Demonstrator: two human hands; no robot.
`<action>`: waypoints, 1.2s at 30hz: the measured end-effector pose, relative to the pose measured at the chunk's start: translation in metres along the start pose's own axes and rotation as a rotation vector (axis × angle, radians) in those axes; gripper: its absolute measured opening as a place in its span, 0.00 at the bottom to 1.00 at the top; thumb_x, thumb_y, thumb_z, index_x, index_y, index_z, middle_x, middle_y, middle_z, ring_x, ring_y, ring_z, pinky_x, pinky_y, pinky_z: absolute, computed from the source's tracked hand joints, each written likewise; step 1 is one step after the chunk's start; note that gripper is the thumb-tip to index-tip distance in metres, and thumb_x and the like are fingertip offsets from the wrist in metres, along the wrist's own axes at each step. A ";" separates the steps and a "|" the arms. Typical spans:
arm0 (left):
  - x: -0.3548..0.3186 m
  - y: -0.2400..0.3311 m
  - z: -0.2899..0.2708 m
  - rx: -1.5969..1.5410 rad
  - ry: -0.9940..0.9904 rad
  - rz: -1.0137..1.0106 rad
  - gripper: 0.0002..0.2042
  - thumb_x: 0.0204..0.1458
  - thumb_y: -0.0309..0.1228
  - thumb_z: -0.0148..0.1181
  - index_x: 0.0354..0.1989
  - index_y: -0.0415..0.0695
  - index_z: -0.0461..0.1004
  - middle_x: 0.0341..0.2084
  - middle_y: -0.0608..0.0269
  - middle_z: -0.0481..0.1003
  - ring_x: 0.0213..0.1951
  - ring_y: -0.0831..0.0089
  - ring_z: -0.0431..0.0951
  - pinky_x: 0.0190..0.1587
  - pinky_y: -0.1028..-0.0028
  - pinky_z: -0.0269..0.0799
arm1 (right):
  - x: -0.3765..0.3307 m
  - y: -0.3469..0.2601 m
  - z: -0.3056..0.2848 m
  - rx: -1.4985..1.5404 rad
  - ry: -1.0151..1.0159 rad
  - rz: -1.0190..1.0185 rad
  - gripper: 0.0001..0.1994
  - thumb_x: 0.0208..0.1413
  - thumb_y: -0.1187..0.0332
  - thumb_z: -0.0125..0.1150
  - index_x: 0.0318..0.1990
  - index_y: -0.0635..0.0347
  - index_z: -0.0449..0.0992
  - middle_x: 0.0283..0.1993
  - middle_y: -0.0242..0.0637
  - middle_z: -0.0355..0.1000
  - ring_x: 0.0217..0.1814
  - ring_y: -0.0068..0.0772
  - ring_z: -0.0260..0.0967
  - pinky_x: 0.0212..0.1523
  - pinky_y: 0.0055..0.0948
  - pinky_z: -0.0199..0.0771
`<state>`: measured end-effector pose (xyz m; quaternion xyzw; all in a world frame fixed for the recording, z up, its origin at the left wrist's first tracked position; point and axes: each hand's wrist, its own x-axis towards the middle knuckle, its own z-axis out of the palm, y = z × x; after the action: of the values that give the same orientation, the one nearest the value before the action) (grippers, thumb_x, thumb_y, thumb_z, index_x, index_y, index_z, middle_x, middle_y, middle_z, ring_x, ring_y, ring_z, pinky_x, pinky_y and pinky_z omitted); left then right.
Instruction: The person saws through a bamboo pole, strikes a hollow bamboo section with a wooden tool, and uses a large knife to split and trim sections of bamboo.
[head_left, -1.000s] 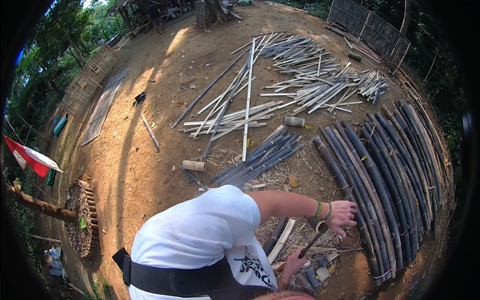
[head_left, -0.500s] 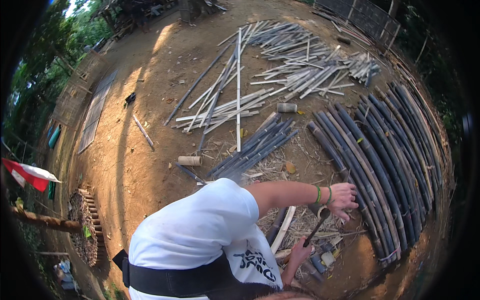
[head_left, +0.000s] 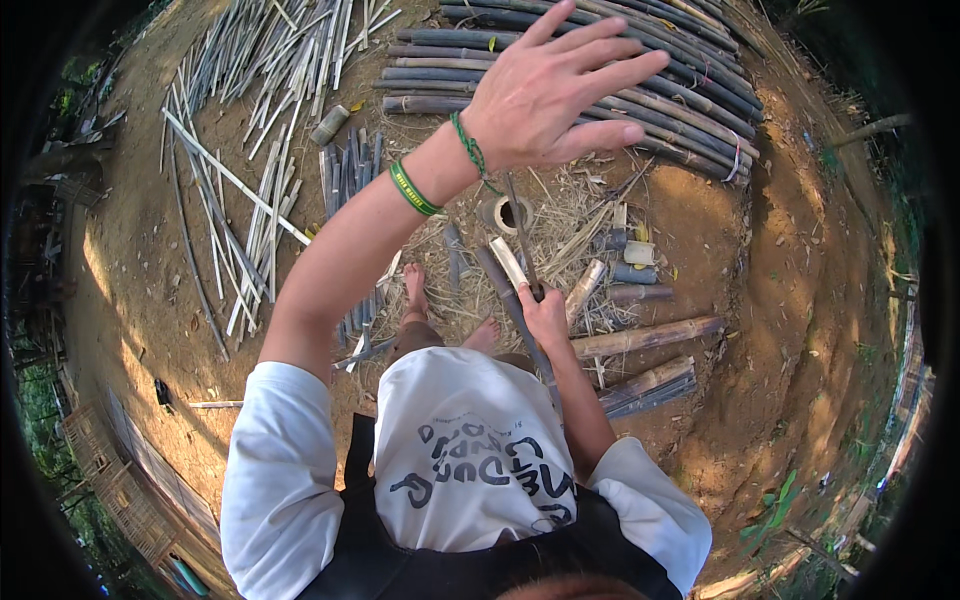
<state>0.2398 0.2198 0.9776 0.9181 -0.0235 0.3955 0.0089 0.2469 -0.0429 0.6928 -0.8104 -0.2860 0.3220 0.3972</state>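
Observation:
My left hand (head_left: 550, 90) is raised in front of me, fingers spread and holding nothing, with two green bands on its wrist. Lower down, my right hand (head_left: 546, 318) grips the handle of a long-bladed knife (head_left: 525, 235), which looks like a machete. Its dark blade points away from me, past a hollow bamboo section (head_left: 494, 214) whose round opening shows. Close to the right hand lie a pale split bamboo piece (head_left: 508, 262) and a dark bamboo pole (head_left: 512, 302). My left forearm hides part of the ground behind it.
Long dark bamboo poles (head_left: 440, 76) are stacked at the far right. Pale bamboo strips (head_left: 262, 215) lie scattered at the left. Shavings (head_left: 570, 210) cover the ground ahead of my bare feet (head_left: 415, 288). Short bamboo pieces and thicker lengths (head_left: 650, 338) rest at the right.
My view has swung round to the right. My left hand, earlier reaching down beside the pole stack, is now up and spread. My right hand still holds the machete.

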 end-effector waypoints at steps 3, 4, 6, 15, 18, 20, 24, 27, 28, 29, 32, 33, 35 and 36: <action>0.010 0.000 -0.013 -0.139 0.101 0.030 0.35 0.63 0.63 0.43 0.71 0.53 0.64 0.63 0.58 0.73 0.69 0.59 0.66 0.75 0.49 0.45 | 0.001 -0.008 0.003 -0.012 -0.005 0.000 0.20 0.59 0.56 0.64 0.27 0.70 0.76 0.20 0.52 0.72 0.25 0.54 0.73 0.30 0.46 0.69; -0.007 -0.005 0.007 -0.065 0.039 0.006 0.36 0.63 0.64 0.42 0.72 0.54 0.64 0.64 0.59 0.72 0.70 0.60 0.65 0.76 0.49 0.45 | 0.002 -0.012 0.002 -0.016 -0.009 -0.001 0.20 0.59 0.57 0.64 0.28 0.70 0.76 0.21 0.53 0.72 0.25 0.54 0.73 0.31 0.46 0.69; -0.039 -0.010 0.043 0.082 -0.084 -0.034 0.36 0.63 0.65 0.40 0.72 0.55 0.63 0.65 0.60 0.70 0.71 0.62 0.64 0.76 0.51 0.44 | 0.007 -0.016 0.001 -0.020 -0.016 0.046 0.20 0.58 0.57 0.63 0.28 0.70 0.76 0.21 0.53 0.72 0.26 0.54 0.74 0.31 0.47 0.70; -0.005 -0.016 0.040 -0.011 -0.082 0.043 0.37 0.61 0.66 0.40 0.75 0.62 0.57 0.70 0.62 0.64 0.74 0.63 0.57 0.78 0.49 0.39 | 0.027 -0.028 -0.006 0.086 -0.037 0.053 0.17 0.58 0.59 0.64 0.30 0.70 0.76 0.18 0.45 0.69 0.20 0.41 0.68 0.27 0.41 0.67; -0.040 -0.043 0.100 0.004 -0.171 0.040 0.37 0.62 0.67 0.39 0.76 0.63 0.55 0.69 0.61 0.65 0.72 0.60 0.60 0.78 0.50 0.40 | 0.024 -0.044 -0.005 0.077 -0.037 0.166 0.18 0.58 0.59 0.64 0.29 0.70 0.76 0.18 0.47 0.69 0.21 0.45 0.69 0.28 0.42 0.68; -0.083 -0.051 0.135 0.097 -0.827 -0.091 0.35 0.64 0.65 0.35 0.76 0.65 0.53 0.67 0.60 0.67 0.71 0.59 0.62 0.78 0.53 0.43 | 0.023 -0.059 -0.011 -0.018 -0.051 0.138 0.18 0.58 0.59 0.63 0.29 0.70 0.76 0.19 0.48 0.70 0.22 0.48 0.70 0.28 0.43 0.69; -0.084 -0.083 0.153 0.056 -0.640 -0.036 0.33 0.66 0.63 0.36 0.76 0.64 0.53 0.67 0.61 0.67 0.72 0.62 0.59 0.78 0.54 0.44 | 0.050 -0.071 -0.016 -0.050 -0.047 0.106 0.19 0.57 0.59 0.62 0.29 0.71 0.77 0.20 0.51 0.71 0.23 0.53 0.71 0.30 0.45 0.70; -0.063 -0.085 0.147 0.095 -0.373 0.027 0.34 0.66 0.63 0.36 0.76 0.63 0.53 0.68 0.60 0.66 0.73 0.62 0.58 0.78 0.54 0.42 | 0.051 -0.063 -0.020 -0.046 -0.027 0.087 0.19 0.57 0.59 0.63 0.29 0.71 0.77 0.19 0.50 0.71 0.23 0.49 0.72 0.30 0.44 0.70; -0.054 -0.084 0.141 0.096 -0.272 0.039 0.34 0.65 0.63 0.35 0.76 0.63 0.54 0.69 0.60 0.66 0.74 0.61 0.57 0.78 0.53 0.41 | 0.048 -0.059 -0.020 -0.046 -0.030 0.098 0.19 0.57 0.58 0.63 0.29 0.71 0.77 0.19 0.49 0.71 0.23 0.48 0.72 0.30 0.43 0.70; -0.027 -0.078 0.125 0.045 -0.171 0.054 0.35 0.65 0.65 0.35 0.77 0.62 0.53 0.69 0.60 0.65 0.74 0.61 0.56 0.78 0.53 0.40 | 0.045 -0.058 -0.022 -0.032 -0.024 0.148 0.19 0.57 0.58 0.63 0.29 0.71 0.77 0.19 0.48 0.71 0.23 0.46 0.71 0.30 0.43 0.69; 0.025 -0.049 0.063 -0.196 -0.029 0.059 0.37 0.63 0.68 0.32 0.77 0.62 0.53 0.71 0.60 0.63 0.75 0.59 0.54 0.78 0.52 0.39 | 0.036 -0.056 -0.022 0.009 -0.014 0.205 0.19 0.57 0.58 0.64 0.30 0.71 0.78 0.19 0.49 0.71 0.22 0.46 0.71 0.30 0.44 0.69; 0.031 -0.046 0.056 -0.278 0.001 0.062 0.38 0.63 0.68 0.31 0.77 0.62 0.52 0.71 0.60 0.62 0.75 0.59 0.53 0.78 0.52 0.39 | 0.038 -0.054 -0.022 -0.016 -0.015 0.190 0.19 0.57 0.58 0.63 0.30 0.71 0.78 0.19 0.49 0.71 0.23 0.47 0.71 0.31 0.44 0.70; -0.040 -0.058 0.123 0.043 -0.223 0.022 0.38 0.63 0.68 0.29 0.77 0.62 0.52 0.71 0.61 0.63 0.75 0.59 0.55 0.78 0.55 0.41 | 0.036 -0.052 -0.018 -0.068 -0.033 0.154 0.19 0.57 0.57 0.63 0.30 0.71 0.78 0.20 0.50 0.71 0.24 0.47 0.73 0.31 0.44 0.71; -0.092 -0.064 0.146 0.136 -0.781 -0.053 0.37 0.63 0.68 0.29 0.77 0.63 0.52 0.70 0.61 0.64 0.75 0.60 0.55 0.78 0.55 0.44 | 0.032 -0.055 -0.017 -0.091 -0.040 0.122 0.20 0.57 0.57 0.63 0.30 0.71 0.78 0.20 0.51 0.71 0.24 0.49 0.73 0.32 0.44 0.71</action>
<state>0.2855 0.2815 0.8108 0.9982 0.0250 0.0168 -0.0511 0.2689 0.0007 0.7368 -0.8371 -0.2582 0.3483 0.3337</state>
